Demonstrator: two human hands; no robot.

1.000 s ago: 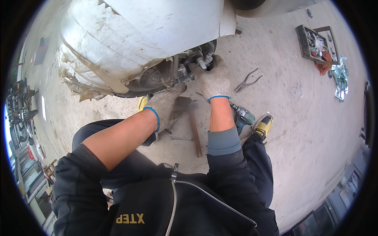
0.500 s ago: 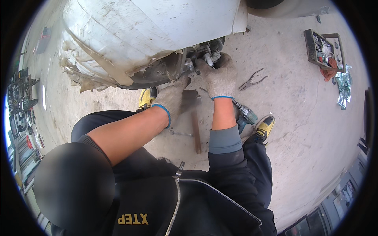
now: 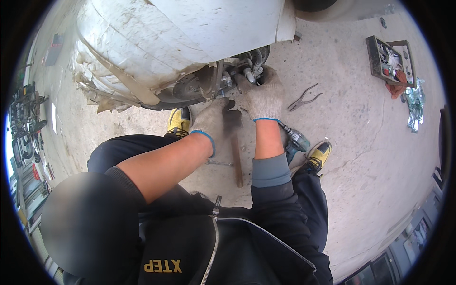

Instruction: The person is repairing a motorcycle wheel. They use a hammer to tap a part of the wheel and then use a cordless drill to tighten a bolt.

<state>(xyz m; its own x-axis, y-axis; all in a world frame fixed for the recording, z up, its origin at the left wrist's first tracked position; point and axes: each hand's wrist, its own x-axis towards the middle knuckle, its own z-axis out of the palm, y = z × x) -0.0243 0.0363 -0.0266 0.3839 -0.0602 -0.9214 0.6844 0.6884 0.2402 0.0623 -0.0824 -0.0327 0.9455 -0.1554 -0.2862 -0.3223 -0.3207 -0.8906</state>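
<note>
packages: crumpled green-and-clear wrapper (image 3: 415, 103) on floor, far right (beside open tool case (image 3: 380, 59)) | signs/screens: none

Both hands gloved — left hand (image 3: 212, 122) and right hand (image 3: 264, 97) in grey knit, blue-edged cuffs. Black zip jacket, grey inner cuff on right sleeve, left sleeve pushed up. Dark trousers — yellow-and-black shoes.

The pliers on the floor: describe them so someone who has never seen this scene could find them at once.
Start at the white car body at the top, then drop to the bare concrete floor on its right. The pliers lie there alone, handles spread, right of the gloved right hand and left of the tool tray. Unlike the cordless drill nearby, they are thin, dark metal.
</note>
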